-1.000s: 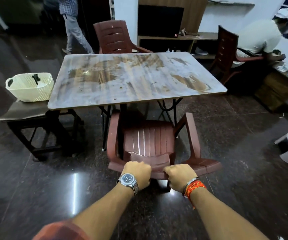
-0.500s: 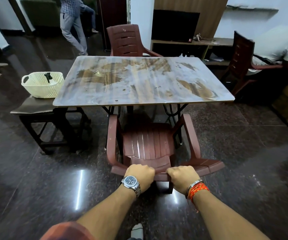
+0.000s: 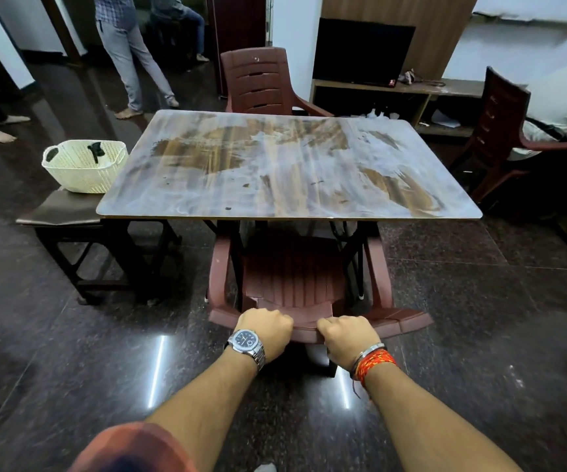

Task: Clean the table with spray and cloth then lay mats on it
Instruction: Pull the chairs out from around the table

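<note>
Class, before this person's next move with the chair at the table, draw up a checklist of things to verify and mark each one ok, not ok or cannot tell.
1. Left hand gripping the chair backrest: ok.
2. Right hand gripping the same backrest: ok.
3. Chair's seat partly under the table: ok.
4. Tabletop clean: not ok, pale smears cover it.
5. Spray and cloth at hand: cannot tell; the white basket on the side stool shows only a dark object.
6. Mats ready: cannot tell, none visible.

smeared wood-grain table (image 3: 288,165), glossy stone floor (image 3: 71,352)
</note>
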A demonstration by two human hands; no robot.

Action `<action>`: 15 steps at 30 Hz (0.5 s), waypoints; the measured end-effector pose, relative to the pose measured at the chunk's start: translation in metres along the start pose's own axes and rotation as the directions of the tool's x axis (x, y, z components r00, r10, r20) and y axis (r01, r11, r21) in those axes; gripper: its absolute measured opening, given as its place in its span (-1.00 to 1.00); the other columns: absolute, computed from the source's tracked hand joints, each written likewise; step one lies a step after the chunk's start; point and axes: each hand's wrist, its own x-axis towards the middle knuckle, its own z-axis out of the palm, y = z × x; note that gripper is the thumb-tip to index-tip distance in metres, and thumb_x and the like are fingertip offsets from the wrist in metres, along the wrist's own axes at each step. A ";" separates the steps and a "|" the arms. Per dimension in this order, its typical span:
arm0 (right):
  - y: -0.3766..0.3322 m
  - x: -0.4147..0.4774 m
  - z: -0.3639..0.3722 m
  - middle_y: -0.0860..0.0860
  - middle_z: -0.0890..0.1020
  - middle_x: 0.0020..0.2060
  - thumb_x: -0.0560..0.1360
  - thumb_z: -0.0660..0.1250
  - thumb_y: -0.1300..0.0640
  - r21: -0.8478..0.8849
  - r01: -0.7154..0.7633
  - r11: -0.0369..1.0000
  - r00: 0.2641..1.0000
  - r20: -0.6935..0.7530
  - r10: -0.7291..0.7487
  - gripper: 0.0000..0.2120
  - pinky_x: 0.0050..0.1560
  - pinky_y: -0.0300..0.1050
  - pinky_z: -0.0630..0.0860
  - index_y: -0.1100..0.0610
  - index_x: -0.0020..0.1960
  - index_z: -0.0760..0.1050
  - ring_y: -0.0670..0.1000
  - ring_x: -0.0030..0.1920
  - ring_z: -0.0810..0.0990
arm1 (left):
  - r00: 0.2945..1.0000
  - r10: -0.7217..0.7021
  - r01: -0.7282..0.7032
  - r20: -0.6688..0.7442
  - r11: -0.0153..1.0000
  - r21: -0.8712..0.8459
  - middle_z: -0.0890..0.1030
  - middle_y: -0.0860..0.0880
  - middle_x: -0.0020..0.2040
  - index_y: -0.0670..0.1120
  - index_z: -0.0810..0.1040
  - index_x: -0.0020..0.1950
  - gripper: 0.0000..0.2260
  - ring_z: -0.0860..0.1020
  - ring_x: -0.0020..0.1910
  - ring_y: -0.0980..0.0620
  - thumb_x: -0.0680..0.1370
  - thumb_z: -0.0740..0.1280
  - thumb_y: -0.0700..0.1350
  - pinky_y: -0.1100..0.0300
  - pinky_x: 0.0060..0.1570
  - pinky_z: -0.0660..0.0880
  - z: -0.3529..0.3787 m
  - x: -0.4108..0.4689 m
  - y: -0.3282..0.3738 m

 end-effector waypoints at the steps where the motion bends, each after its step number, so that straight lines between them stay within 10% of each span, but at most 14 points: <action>1: 0.006 0.004 -0.001 0.09 0.60 0.06 0.47 0.18 0.21 -0.011 0.003 1.000 1.000 0.005 -0.003 -0.79 -0.13 -0.04 0.41 0.15 0.10 0.42 0.21 0.05 0.57 | 1.000 -0.008 0.008 -0.005 1.000 -0.003 0.65 -0.13 0.12 -0.13 0.55 0.11 -0.80 0.64 0.07 -0.23 0.54 0.22 -0.18 0.01 -0.03 0.51 -0.002 0.005 0.001; 15: 0.037 0.040 -0.008 0.07 0.59 0.04 0.46 0.23 0.13 0.004 0.013 1.000 1.000 0.006 -0.013 -0.79 -0.17 -0.04 0.40 0.13 0.08 0.42 0.19 0.04 0.57 | 1.000 -0.015 0.015 0.014 1.000 -0.004 0.64 -0.14 0.11 -0.14 0.55 0.10 -0.79 0.63 0.06 -0.23 0.51 0.26 -0.11 0.00 -0.03 0.51 -0.015 0.049 -0.009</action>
